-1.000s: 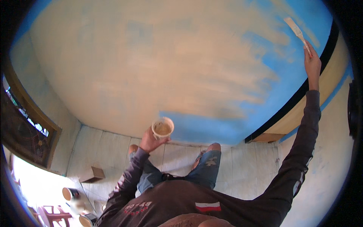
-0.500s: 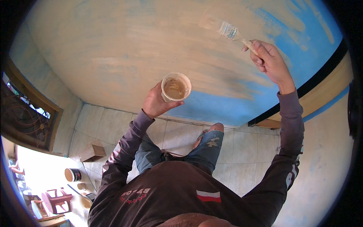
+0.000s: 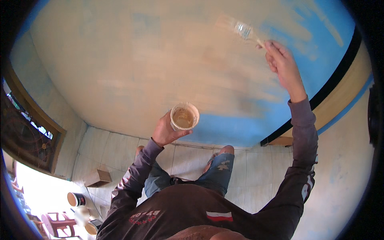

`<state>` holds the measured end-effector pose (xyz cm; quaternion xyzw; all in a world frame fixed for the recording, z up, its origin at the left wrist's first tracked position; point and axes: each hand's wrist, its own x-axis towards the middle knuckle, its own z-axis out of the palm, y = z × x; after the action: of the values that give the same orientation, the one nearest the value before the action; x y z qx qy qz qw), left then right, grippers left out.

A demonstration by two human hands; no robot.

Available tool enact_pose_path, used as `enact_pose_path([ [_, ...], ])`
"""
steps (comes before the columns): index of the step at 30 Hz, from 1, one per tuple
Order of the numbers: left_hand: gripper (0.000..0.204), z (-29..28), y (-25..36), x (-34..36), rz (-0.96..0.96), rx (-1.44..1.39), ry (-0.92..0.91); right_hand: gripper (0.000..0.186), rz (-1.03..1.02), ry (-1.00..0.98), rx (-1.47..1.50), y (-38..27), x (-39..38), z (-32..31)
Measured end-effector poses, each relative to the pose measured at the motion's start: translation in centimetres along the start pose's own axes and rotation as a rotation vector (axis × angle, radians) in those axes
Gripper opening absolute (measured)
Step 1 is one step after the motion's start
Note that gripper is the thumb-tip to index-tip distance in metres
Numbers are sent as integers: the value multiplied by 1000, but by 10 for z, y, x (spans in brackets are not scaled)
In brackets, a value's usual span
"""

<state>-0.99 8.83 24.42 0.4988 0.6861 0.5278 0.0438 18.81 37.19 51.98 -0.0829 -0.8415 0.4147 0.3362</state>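
Observation:
My left hand point(image 3: 165, 132) is wrapped round a white plastic cup point(image 3: 185, 116) with beige paint inside and smeared on its walls. The cup is held up in front of the wall, open top towards me. Farther up and to the right, my right hand point(image 3: 282, 64) grips a paintbrush point(image 3: 243, 30) by its pale handle. Its bristles point left and lie at the wall point(image 3: 160, 60), blending with the beige there. Beige strokes cover much of the wall, while blue shows at the upper right and along the bottom.
A black strip point(image 3: 340, 76) edges the wall on the right. At the lower left, a small brown box point(image 3: 98, 178), a paint bucket point(image 3: 76, 199) and a pinkish plastic stool point(image 3: 58, 224) stand on the tiled floor point(image 3: 116, 146). A wood-framed grille point(image 3: 30, 132) is farther left.
My view has tilted upward, so the wall's foot, floor and cup appear lower. My left hand still holds the cup; the brush stays at nearly the same picture spot, slightly blurred.

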Motion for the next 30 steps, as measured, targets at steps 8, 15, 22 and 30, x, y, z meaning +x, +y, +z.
enact_pose_path([
  [8,82,-4,23,6,-15,-33,18,31,-423,358,-408,-75,116,-13],
  [15,84,-3,23,8,-12,-9,27,35,-509,481,-594,-71,187,12],
  [22,83,-5,24,6,-29,-30,69,35,-485,535,-878,-68,180,-19],
  [30,82,-6,22,6,-33,-86,56,34,-537,529,-637,-81,172,3],
])
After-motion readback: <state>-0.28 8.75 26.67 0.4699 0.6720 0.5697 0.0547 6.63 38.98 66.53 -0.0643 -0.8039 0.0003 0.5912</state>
